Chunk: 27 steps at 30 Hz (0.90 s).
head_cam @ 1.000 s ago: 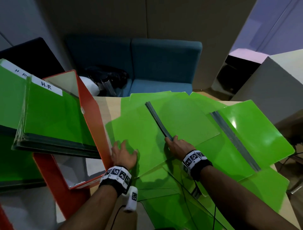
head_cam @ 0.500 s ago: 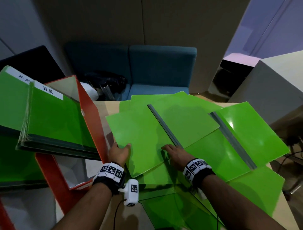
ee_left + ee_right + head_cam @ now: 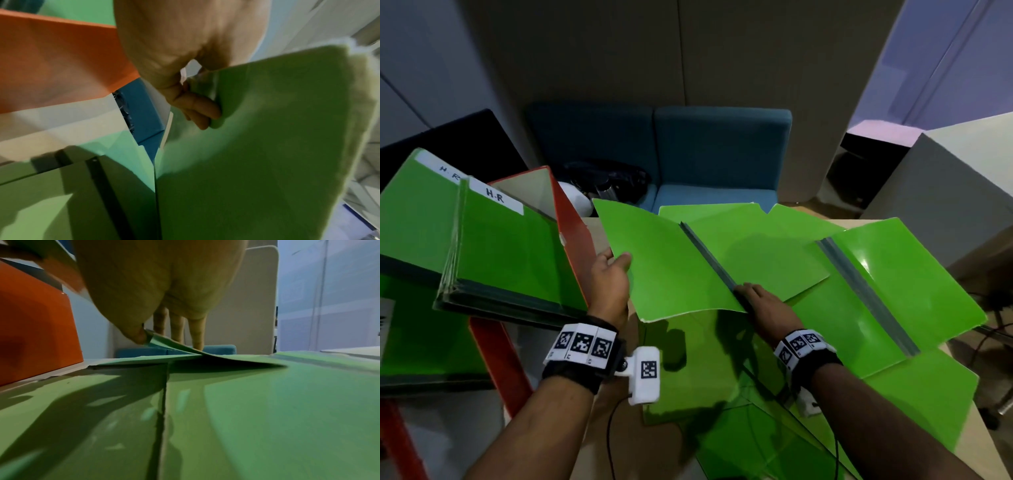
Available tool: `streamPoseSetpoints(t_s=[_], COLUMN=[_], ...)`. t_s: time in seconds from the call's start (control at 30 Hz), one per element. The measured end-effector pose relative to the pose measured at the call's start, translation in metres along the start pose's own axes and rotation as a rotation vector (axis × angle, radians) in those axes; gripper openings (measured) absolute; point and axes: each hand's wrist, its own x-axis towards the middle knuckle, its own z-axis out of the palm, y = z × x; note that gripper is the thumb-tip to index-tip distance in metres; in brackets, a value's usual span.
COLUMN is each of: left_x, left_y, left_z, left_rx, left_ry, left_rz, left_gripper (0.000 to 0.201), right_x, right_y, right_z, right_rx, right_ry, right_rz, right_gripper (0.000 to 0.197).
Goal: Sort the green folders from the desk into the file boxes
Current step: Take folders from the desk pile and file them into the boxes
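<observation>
closing the top folder (image 3: 681,270) at the desk's 12 o'clock: left hand (image 3: 608,277) pinches its raised left cover, right hand (image 3: 763,305) pinches the spine end; next, fold it shut and carry it to the orange box (image 3: 571,236) at 9.

The orange file box (image 3: 571,240) stands just left of the left hand (image 3: 607,277), its wall close beside the lifted flap of the open green folder (image 3: 671,267) — only a narrow slot runs between them. To the right, more spread folders (image 3: 893,291) cover the counter (image 3: 993,455) — the air above them is free for the hands.
</observation>
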Motion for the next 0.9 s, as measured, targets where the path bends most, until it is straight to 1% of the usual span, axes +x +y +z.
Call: streamPoseSetpoints(t_s=[0.07,0.17,0.23,0.3,0.33,0.37,0.43,0.47,0.57,0.6,0.63,0.67,0.73,0.77,0.8,0.87,0.9], left_x=[-0.007,-0.019,-0.027,-0.033,-0.035,-0.039,-0.045,-0.047,-0.051,-0.051,-0.051,-0.050,-0.048,-0.047,-0.045,-0.041,-0.037], left_y=[0.014,0.036,0.051,0.065,0.072,0.079,0.090,0.094,0.099,0.099,0.099,0.099,0.094,0.089,0.080,0.059,0.047], left_z=[0.002,0.007,0.013,0.020,0.024,0.028,0.036,0.039,0.046,0.048,0.050,0.052,0.057,0.060,0.062,0.067,0.069], left_rx=[-0.066,-0.149,-0.226,-0.286,-0.305,-0.318,-0.330,-0.328,-0.323,-0.343,-0.362,-0.372,-0.313,-0.252,-0.178,-0.028,0.026], left_ry=[-0.044,-0.066,-0.081,-0.117,-0.132,-0.142,-0.159,-0.166,-0.208,-0.231,-0.257,-0.289,-0.357,-0.384,-0.404,-0.429,-0.415], left_rz=[0.031,0.070,0.107,0.145,0.166,0.186,0.220,0.231,0.264,0.276,0.269,0.245,0.197,0.183,0.177,0.144,0.104], left_gripper=[0.031,0.034,0.032,0.030,0.030,0.031,0.029,0.027,0.018,0.019,0.025,0.033,0.046,0.049,0.049,0.044,0.040], right_x=[-0.002,-0.003,-0.005,-0.007,-0.009,-0.008,-0.006,-0.004,-0.001,-0.001,-0.002,-0.003,-0.004,-0.004,-0.005,-0.008,-0.011], right_y=[-0.003,-0.013,-0.023,-0.033,-0.038,-0.042,-0.047,-0.048,-0.057,-0.059,-0.059,-0.059,-0.056,-0.053,-0.052,-0.049,-0.048], right_z=[-0.008,-0.019,-0.023,-0.028,-0.031,-0.033,-0.040,-0.045,-0.069,-0.076,-0.081,-0.084,-0.085,-0.084,-0.084,-0.087,-0.089], right_rx=[-0.033,-0.110,-0.105,0.021,0.117,0.211,0.313,0.347,0.569,0.643,0.687,0.700,0.698,0.728,0.763,0.873,0.933], right_ry=[0.044,0.106,0.130,0.190,0.258,0.355,0.544,0.599,0.648,0.659,0.677,0.696,0.744,0.771,0.792,0.815,0.815], right_rz=[-0.027,-0.100,-0.157,-0.127,-0.093,-0.084,-0.124,-0.148,-0.169,-0.191,-0.216,-0.230,-0.187,-0.150,-0.126,-0.078,-0.067], right_gripper=[0.049,0.056,0.058,0.060,0.060,0.058,0.056,0.060,0.080,0.084,0.081,0.069,0.031,0.026,0.025,0.013,0.006])
